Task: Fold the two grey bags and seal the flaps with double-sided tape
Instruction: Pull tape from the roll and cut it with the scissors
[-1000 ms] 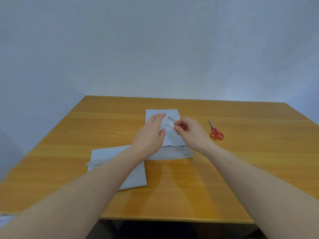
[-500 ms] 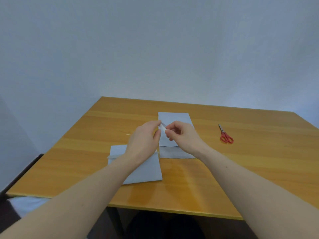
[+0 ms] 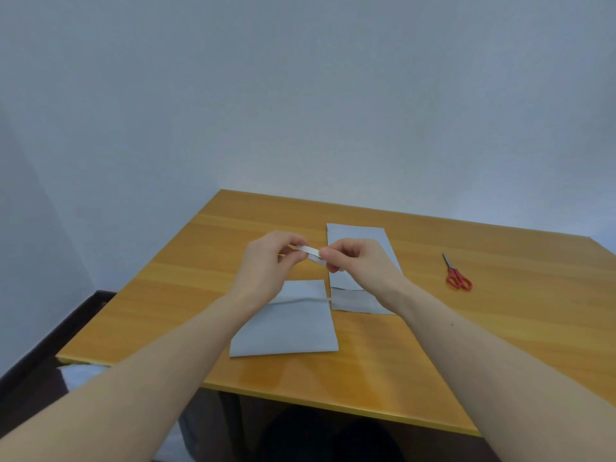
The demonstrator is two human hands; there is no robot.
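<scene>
Two grey bags lie flat on the wooden table [image 3: 466,345]. The nearer grey bag [image 3: 286,328] has a white tape strip across its fold line. The farther grey bag [image 3: 358,241] lies behind it to the right, partly hidden by my right hand. Both hands are raised above the bags. My left hand [image 3: 266,268] and my right hand [image 3: 360,261] each pinch one end of a short white strip of tape [image 3: 309,251] held between them.
Red-handled scissors [image 3: 457,275] lie on the table to the right of the bags. The table's left edge drops to a dark floor strip [image 3: 50,348] beside the pale wall.
Both hands have lifted off the farther bag and drawn the white strip out between them, above the table. The view has shifted, so the table now appears further right.
</scene>
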